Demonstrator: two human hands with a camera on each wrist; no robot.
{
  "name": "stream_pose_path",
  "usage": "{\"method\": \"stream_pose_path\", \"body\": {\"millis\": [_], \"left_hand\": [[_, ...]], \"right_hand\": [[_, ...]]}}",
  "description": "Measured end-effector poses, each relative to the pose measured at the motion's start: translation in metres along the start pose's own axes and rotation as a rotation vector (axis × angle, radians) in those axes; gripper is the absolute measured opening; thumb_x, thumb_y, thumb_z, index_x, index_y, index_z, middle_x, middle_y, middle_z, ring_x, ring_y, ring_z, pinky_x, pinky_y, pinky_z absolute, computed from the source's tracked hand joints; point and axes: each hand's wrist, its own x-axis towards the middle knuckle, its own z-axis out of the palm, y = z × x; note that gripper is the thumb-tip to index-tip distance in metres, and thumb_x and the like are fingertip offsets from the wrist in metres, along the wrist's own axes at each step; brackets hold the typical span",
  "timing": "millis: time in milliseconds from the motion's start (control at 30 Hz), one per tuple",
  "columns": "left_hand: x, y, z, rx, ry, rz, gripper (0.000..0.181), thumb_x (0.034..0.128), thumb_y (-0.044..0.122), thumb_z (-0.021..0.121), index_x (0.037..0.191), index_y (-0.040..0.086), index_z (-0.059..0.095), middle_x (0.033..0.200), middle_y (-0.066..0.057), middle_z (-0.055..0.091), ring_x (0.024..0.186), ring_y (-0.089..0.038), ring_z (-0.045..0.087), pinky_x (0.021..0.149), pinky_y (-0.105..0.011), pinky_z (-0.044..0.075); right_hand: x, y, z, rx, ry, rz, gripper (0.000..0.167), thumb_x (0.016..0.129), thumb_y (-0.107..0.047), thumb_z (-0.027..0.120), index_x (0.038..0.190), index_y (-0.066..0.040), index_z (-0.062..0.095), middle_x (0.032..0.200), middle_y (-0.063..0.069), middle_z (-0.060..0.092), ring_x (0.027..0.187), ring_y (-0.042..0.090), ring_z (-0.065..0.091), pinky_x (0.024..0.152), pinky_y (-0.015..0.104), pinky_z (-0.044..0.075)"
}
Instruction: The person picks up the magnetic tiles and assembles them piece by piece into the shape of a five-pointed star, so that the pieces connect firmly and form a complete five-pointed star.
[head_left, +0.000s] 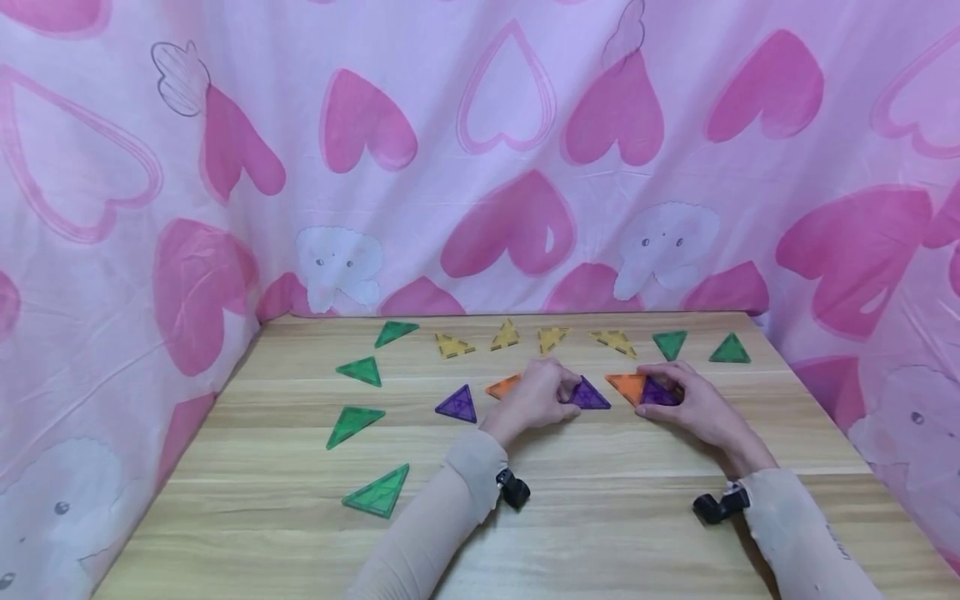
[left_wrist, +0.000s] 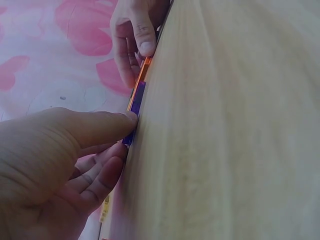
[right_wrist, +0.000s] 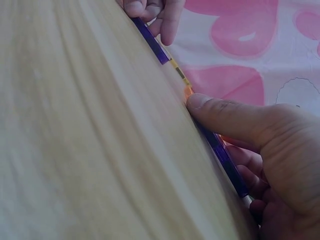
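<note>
My left hand holds a purple triangular magnetic tile by its left side, thumb against the near edge in the left wrist view. An orange tile is partly hidden behind that hand. To the right, my right hand grips another purple triangular tile between thumb and fingers. Directly left of it an orange triangular tile lies against or very near it; the fingers hide part of the join. Both purple tiles lie flat at the tabletop. A third purple tile sits left of my left hand, untouched.
Several yellow triangular tiles line the back of the wooden table. Two green tiles lie at the back right, and several green tiles run down the left side. A pink heart-patterned curtain hangs behind and beside the table.
</note>
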Motion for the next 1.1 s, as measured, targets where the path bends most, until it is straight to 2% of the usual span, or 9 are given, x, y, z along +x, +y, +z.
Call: {"method": "stream_pose_path", "body": {"millis": [100, 200, 367, 533, 633, 767, 867, 1100], "left_hand": [[0.0, 0.001, 0.001, -0.01, -0.003, -0.002, 0.047, 0.0925, 0.016, 0.094, 0.135, 0.002, 0.079, 0.108, -0.003, 0.076, 0.09, -0.004, 0.067, 0.081, -0.011, 0.054], [0.001, 0.002, 0.002, -0.015, -0.009, -0.004, 0.046, 0.0924, 0.016, 0.094, 0.134, 0.002, 0.079, 0.108, -0.004, 0.076, 0.09, -0.005, 0.067, 0.081, -0.011, 0.054], [0.003, 0.003, 0.005, 0.015, -0.004, 0.021, 0.044, 0.0924, 0.017, 0.094, 0.132, 0.002, 0.081, 0.105, -0.003, 0.077, 0.088, -0.003, 0.065, 0.082, -0.012, 0.054], [0.005, 0.006, 0.005, 0.018, 0.009, 0.03, 0.043, 0.0926, 0.018, 0.094, 0.131, 0.003, 0.081, 0.105, -0.003, 0.078, 0.087, -0.002, 0.065, 0.082, -0.012, 0.054], [0.006, 0.007, 0.005, 0.007, 0.007, 0.023, 0.042, 0.0931, 0.018, 0.094, 0.13, 0.003, 0.081, 0.106, -0.004, 0.077, 0.086, -0.001, 0.065, 0.081, -0.011, 0.054], [0.005, 0.009, 0.006, -0.002, -0.003, 0.022, 0.042, 0.0942, 0.017, 0.093, 0.131, 0.003, 0.081, 0.107, -0.003, 0.076, 0.086, 0.0, 0.065, 0.079, -0.011, 0.054], [0.006, 0.009, 0.008, -0.007, -0.006, 0.025, 0.042, 0.0944, 0.017, 0.092, 0.131, 0.002, 0.08, 0.107, -0.004, 0.076, 0.086, -0.001, 0.066, 0.079, -0.01, 0.054], [0.007, 0.012, 0.01, -0.016, -0.005, 0.012, 0.041, 0.0941, 0.017, 0.093, 0.13, 0.003, 0.081, 0.108, -0.004, 0.075, 0.086, 0.0, 0.066, 0.078, -0.009, 0.053]], "right_hand": [[0.0, -0.002, 0.0, -0.015, 0.009, -0.004, 0.07, 0.094, -0.037, 0.092, 0.154, -0.016, 0.065, 0.146, 0.016, 0.061, 0.135, 0.036, 0.055, 0.113, 0.046, 0.042], [-0.001, -0.002, 0.002, -0.021, 0.023, 0.0, 0.071, 0.093, -0.038, 0.093, 0.154, -0.016, 0.065, 0.144, 0.015, 0.063, 0.134, 0.034, 0.056, 0.111, 0.044, 0.042], [-0.001, -0.001, 0.004, -0.025, 0.038, 0.007, 0.072, 0.093, -0.041, 0.093, 0.154, -0.016, 0.066, 0.141, 0.016, 0.06, 0.133, 0.037, 0.054, 0.114, 0.06, 0.04], [0.001, -0.002, 0.005, -0.028, 0.043, 0.006, 0.071, 0.093, -0.043, 0.092, 0.154, -0.016, 0.066, 0.147, 0.017, 0.058, 0.139, 0.041, 0.053, 0.117, 0.068, 0.039], [0.002, -0.002, 0.006, -0.039, 0.044, 0.003, 0.071, 0.094, -0.043, 0.091, 0.155, -0.017, 0.065, 0.149, 0.015, 0.06, 0.134, 0.036, 0.055, 0.114, 0.059, 0.043], [0.002, -0.004, 0.008, -0.06, 0.05, -0.006, 0.071, 0.094, -0.042, 0.092, 0.155, -0.019, 0.065, 0.144, 0.013, 0.066, 0.125, 0.029, 0.059, 0.104, 0.037, 0.046], [0.002, -0.004, 0.008, -0.054, 0.049, -0.021, 0.07, 0.094, -0.041, 0.092, 0.154, -0.019, 0.066, 0.146, 0.013, 0.067, 0.127, 0.029, 0.061, 0.101, 0.028, 0.046], [0.004, -0.003, 0.011, -0.042, 0.041, -0.016, 0.069, 0.094, -0.04, 0.092, 0.155, -0.019, 0.066, 0.156, 0.012, 0.062, 0.135, 0.031, 0.058, 0.107, 0.031, 0.044]]}}
